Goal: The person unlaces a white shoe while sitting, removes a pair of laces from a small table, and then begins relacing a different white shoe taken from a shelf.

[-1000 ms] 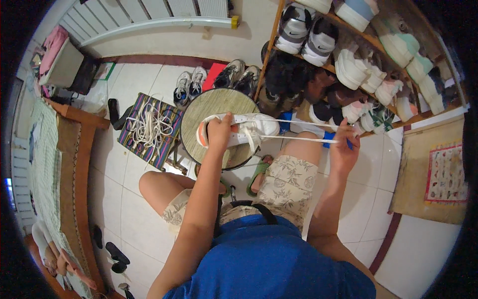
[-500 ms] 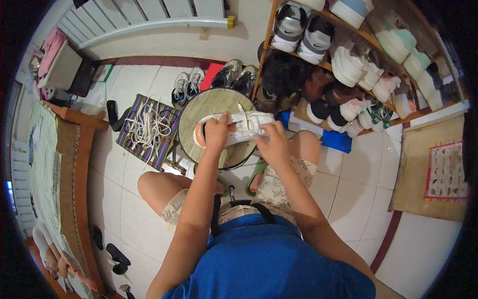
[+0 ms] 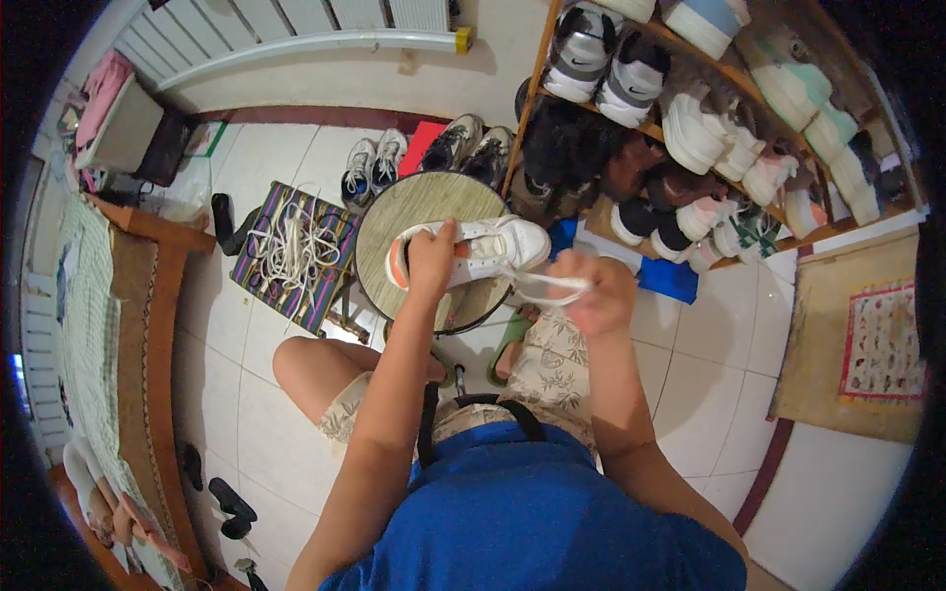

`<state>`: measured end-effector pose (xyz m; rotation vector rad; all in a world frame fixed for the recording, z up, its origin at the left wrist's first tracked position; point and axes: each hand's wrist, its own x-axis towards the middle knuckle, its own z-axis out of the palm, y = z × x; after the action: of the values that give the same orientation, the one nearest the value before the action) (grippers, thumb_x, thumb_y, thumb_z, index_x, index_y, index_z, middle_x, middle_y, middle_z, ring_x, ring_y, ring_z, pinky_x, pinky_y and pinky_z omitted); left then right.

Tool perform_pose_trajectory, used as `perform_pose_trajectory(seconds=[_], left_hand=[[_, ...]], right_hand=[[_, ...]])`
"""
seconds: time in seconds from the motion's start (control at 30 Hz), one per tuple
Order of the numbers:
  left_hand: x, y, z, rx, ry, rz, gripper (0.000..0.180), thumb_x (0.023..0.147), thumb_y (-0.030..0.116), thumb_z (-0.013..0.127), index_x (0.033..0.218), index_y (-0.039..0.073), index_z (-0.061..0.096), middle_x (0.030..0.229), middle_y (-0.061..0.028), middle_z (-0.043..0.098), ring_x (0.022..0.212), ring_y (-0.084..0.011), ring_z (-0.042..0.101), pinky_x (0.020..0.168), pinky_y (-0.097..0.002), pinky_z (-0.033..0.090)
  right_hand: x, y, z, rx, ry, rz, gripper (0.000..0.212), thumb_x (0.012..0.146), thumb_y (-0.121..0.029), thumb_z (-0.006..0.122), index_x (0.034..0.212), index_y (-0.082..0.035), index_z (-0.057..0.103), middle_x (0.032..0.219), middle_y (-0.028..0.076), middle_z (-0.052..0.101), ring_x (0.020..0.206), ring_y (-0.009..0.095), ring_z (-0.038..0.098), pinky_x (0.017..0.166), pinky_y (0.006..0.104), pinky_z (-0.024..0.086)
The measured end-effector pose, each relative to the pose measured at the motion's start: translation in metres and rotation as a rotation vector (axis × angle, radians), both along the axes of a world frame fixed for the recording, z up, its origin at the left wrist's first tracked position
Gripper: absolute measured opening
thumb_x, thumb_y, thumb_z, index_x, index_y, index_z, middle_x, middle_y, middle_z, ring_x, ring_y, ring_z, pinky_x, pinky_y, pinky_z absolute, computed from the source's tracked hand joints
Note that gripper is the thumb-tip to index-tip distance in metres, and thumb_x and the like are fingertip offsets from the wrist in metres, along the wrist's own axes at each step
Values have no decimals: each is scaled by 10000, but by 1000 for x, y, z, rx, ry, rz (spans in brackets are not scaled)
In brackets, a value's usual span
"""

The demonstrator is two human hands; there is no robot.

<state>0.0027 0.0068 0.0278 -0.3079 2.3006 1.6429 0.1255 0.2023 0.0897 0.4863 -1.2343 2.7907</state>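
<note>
A white sneaker (image 3: 507, 248) with an orange lining lies on a round wood-topped stool (image 3: 409, 204) in front of me, its toe toward the right. My left hand (image 3: 431, 260) is closed around the sneaker's side near the ankle opening, thumb over the edge. Off to the right of the toe, my right hand (image 3: 595, 297) is closed on a white shoelace (image 3: 537, 287), which stretches in a loop from the sneaker's eyelets. Motion blurs this hand and the lace.
A pile of loose white laces (image 3: 296, 243) covers a striped folding stool (image 3: 336, 219) at left. Several worn sneakers (image 3: 451, 144) stand behind the round stool. A wooden shoe rack (image 3: 537, 94) full of shoes rises at the right. Black slippers (image 3: 233, 502) lie at lower left.
My right hand has moved from the sneaker's toe area out to the right and nearer me, drawing the lace out from the sneaker. My left hand keeps its hold.
</note>
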Motion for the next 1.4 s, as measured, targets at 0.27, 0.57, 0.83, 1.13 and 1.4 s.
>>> perform_pose_trajectory(seconds=[0.27, 0.57, 0.83, 1.13, 1.4], left_hand=[[-1, 5, -8, -78, 61, 28, 518, 850, 445, 574, 709, -54, 570, 635, -142, 604, 530, -226, 570, 525, -371, 440], [-4, -2, -24, -22, 57, 19, 495, 840, 450, 606, 750, -35, 643, 646, -102, 640, 511, -157, 560, 482, -313, 417], [2, 2, -3, -70, 74, 18, 501, 836, 459, 609, 707, -25, 629, 631, -110, 633, 515, -159, 565, 486, -307, 425], [3, 5, -1, -47, 105, 2, 535, 857, 434, 568, 647, -59, 575, 595, -166, 608, 537, -240, 588, 540, -378, 451], [1, 6, -3, 25, 74, 11, 542, 856, 442, 554, 636, -49, 617, 573, -172, 608, 533, -249, 596, 533, -388, 455]], right_hand=[[-23, 65, -43, 860, -427, -759, 263, 809, -223, 672, 1011, -81, 582, 851, 60, 565, 682, 211, 544, 596, 355, 466], [-34, -43, -33, 1435, -299, -598, 188, 853, -213, 592, 952, -85, 688, 907, 116, 593, 877, 308, 578, 760, 398, 470], [-42, -69, -41, 1620, -432, -602, 295, 872, -238, 570, 1078, -40, 646, 961, 114, 616, 920, 313, 588, 798, 401, 464], [-36, -85, -62, 1268, -576, -471, 582, 903, -242, 548, 1386, 14, 350, 851, 109, 587, 673, 211, 569, 618, 337, 461], [-52, -71, -22, 103, -964, -154, 554, 861, -97, 504, 1369, -47, 289, 654, -23, 409, 499, 82, 363, 461, 271, 336]])
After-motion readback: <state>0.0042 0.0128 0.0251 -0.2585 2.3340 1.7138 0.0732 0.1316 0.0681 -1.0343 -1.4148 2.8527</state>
